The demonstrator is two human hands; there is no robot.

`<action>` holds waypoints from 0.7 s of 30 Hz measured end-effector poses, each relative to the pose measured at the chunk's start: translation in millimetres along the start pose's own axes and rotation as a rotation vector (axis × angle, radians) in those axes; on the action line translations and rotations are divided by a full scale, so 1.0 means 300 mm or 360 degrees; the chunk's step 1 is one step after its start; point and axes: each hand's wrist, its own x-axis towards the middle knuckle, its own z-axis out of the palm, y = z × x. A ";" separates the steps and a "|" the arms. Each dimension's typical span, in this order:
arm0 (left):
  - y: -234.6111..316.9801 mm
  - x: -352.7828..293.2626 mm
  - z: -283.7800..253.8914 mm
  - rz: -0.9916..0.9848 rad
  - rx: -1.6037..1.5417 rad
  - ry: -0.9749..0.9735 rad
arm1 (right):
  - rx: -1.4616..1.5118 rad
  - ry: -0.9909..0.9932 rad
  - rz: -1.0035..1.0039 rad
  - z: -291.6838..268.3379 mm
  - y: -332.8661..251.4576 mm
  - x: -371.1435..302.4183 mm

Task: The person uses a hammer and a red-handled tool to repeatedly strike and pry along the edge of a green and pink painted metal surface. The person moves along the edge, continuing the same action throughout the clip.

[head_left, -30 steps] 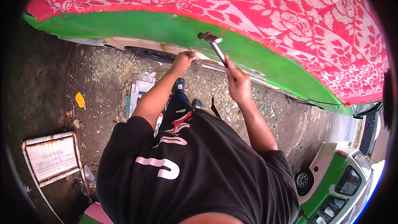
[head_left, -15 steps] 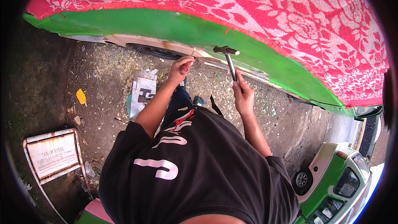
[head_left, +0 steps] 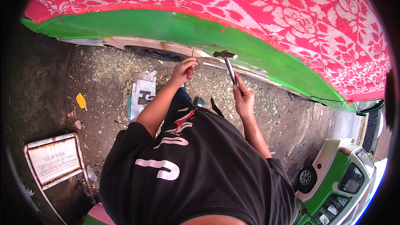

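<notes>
My left hand (head_left: pixel 181 71) is closed round the reddish handle of a screwdriver (head_left: pixel 190 73). Its thin metal shaft points away from me at the lower edge of the green and cream car body (head_left: pixel 162 29); whether the tip touches is too small to tell. To the right, my right hand (head_left: pixel 244 99) grips a hammer (head_left: pixel 230 70) by its grey, dark-ended handle. The dark hammer head with a bright face is in front of the green panel, to the right of the screwdriver.
A red and pale floral blanket (head_left: pixel 258 4) covers the car's upper part. The car's tyre (head_left: pixel 156 53) shows beneath. On the debris-strewn ground lie a white printed sheet (head_left: pixel 143 89) and a yellow scrap (head_left: pixel 81 100). A rusty-framed sign (head_left: pixel 54 160) stands left; another green-white vehicle (head_left: pixel 337 183) stands lower right.
My left hand has tilted and shifted slightly, and the screwdriver shaft shows more plainly. The hammer has moved a little to the left and toward me.
</notes>
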 end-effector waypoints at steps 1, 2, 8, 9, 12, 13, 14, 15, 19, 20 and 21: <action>0.006 -0.010 -0.001 -0.0044 0.0009 -0.0052 | 0.0001 -0.0005 0.0000 -0.001 0.000 -0.003; 0.010 -0.015 -0.001 -0.0089 0.0019 -0.0104 | 0.0009 -0.0019 0.0015 -0.006 -0.001 -0.006; -0.013 -0.014 0.014 0.0053 0.0219 -0.0109 | -0.0174 0.0028 -0.0302 0.008 0.070 -0.025; -0.018 -0.013 0.013 0.0016 0.0215 -0.0114 | -0.0234 -0.0014 -0.0334 0.011 0.056 -0.029; -0.026 -0.002 0.010 -0.0078 0.0176 -0.0117 | -0.0389 -0.0238 -0.0286 0.001 -0.012 -0.058; -0.025 0.009 0.009 -0.0095 0.0144 -0.0112 | -0.0377 -0.0249 -0.0388 0.006 -0.007 -0.070; -0.022 0.014 0.009 -0.0114 0.0112 -0.0107 | -0.0365 -0.0261 -0.0490 0.015 0.008 -0.081; -0.013 0.024 0.008 -0.0118 0.0093 -0.0092 | -0.0349 -0.0268 -0.0596 0.025 0.021 -0.085; 0.013 0.051 0.003 -0.0045 -0.0009 -0.0017 | -0.0726 -0.0323 -0.0793 0.057 0.033 -0.081; 0.005 0.052 0.002 0.0011 -0.0032 0.0023 | -0.0734 -0.0342 -0.0840 0.065 0.040 -0.062; -0.003 0.044 -0.003 0.0063 -0.0046 0.0065 | -0.0656 -0.0312 -0.0886 0.065 0.034 -0.071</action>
